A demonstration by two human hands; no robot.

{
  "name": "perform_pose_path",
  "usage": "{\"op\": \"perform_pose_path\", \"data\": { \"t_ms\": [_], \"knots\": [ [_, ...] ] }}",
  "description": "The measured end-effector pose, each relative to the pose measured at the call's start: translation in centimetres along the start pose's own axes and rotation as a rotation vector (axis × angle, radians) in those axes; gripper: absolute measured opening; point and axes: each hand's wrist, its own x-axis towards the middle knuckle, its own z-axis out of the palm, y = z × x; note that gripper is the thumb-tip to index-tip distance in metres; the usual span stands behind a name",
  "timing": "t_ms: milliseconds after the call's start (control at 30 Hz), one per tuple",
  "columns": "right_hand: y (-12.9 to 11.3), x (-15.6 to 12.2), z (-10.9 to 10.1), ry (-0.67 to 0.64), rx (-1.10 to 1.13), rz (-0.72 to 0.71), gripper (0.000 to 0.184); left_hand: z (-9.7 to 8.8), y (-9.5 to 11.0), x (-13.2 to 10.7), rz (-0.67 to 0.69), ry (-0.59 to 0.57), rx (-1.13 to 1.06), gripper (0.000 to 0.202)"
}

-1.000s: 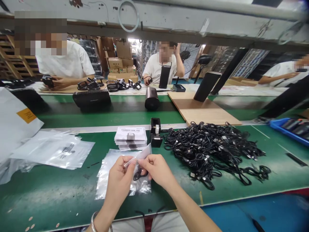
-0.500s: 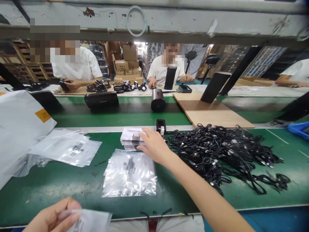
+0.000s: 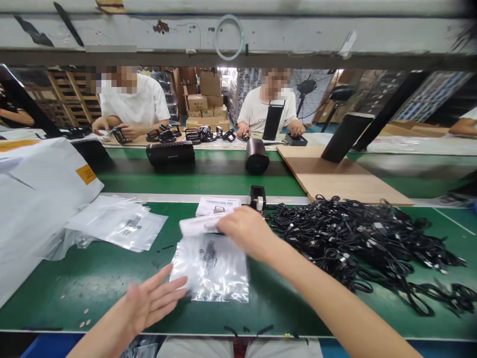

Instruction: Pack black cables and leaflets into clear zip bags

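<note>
Pinching thin white booklet (image 3: 197, 225) (blurred), left hand (image 3: 149, 303) touching crinkly bag (image 3: 219, 268)

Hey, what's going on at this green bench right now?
A person is working at a green bench. Their right hand grips a white printed booklet just above a small stack of matching booklets. Their left hand, open and flat, reaches the edge of a pile of clear plastic bags. A big heap of black cables lies to the right.
</note>
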Motion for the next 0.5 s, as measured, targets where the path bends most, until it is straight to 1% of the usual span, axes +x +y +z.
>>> {"op": "perform_pose_path", "data": {
  "t_ms": [33, 67, 100, 133, 167, 200, 233, 267, 300, 333, 367, 400, 500],
  "knots": [
    [-0.9, -1.2, 0.6, 0.057, 0.004, -0.136, 0.020, 2.0, 0.5, 0.9, -0.009, -0.012, -0.035, 0.068],
    [-1.5, -2.5, 1.2, 0.126, 0.024, -0.242, 0.020, 3.8, 0.8, 1.7, -0.019, -0.011, -0.038, 0.062],
    [-1.9, -3.9, 1.8, 0.195, 0.062, -0.282, 0.017, 5.4, 1.0, 2.3, -0.026, -0.001, -0.019, 0.055],
    [-2.1, -5.2, 2.3, 0.255, 0.129, -0.229, 0.015, 6.6, 1.1, 2.9, -0.018, -0.008, 0.010, 0.051],
    [-2.0, -6.4, 2.8, 0.299, 0.232, -0.088, 0.018, 7.6, 1.0, 3.3, -0.006, -0.024, 0.045, 0.047],
    [-1.7, -7.4, 3.1, 0.319, 0.377, 0.102, 0.027, 8.3, 1.0, 3.7, 0.016, -0.049, 0.090, 0.044],
    [-1.3, -8.4, 3.3, 0.301, 0.563, 0.298, 0.034, 8.9, 0.9, 4.0, 0.042, -0.086, 0.146, 0.042],
    [-0.8, -9.2, 3.5, 0.242, 0.776, 0.462, 0.038, 9.3, 0.9, 4.3, 0.066, -0.132, 0.209, 0.039],
    [-0.3, -9.9, 3.6, 0.164, 0.987, 0.575, 0.037, 9.7, 0.8, 4.6, 0.094, -0.178, 0.270, 0.036],
    [0.2, -10.5, 3.7, 0.101, 1.168, 0.640, 0.035, 10.0, 0.8, 5.0, 0.124, -0.212, 0.328, 0.035],
    [0.7, -11.0, 3.7, 0.065, 1.295, 0.678, 0.033, 10.4, 0.6, 5.4, 0.159, -0.217, 0.388, 0.034],
    [1.0, -11.5, 3.8, 0.069, 1.365, 0.716, 0.032, 10.7, 0.4, 5.8, 0.199, -0.196, 0.444, 0.034],
    [1.6, -12.8, 4.1, 0.197, 1.389, 0.873, 0.031, 11.2, -0.5, 7.3, 0.301, -0.061, 0.612, 0.030]
  ]
}}
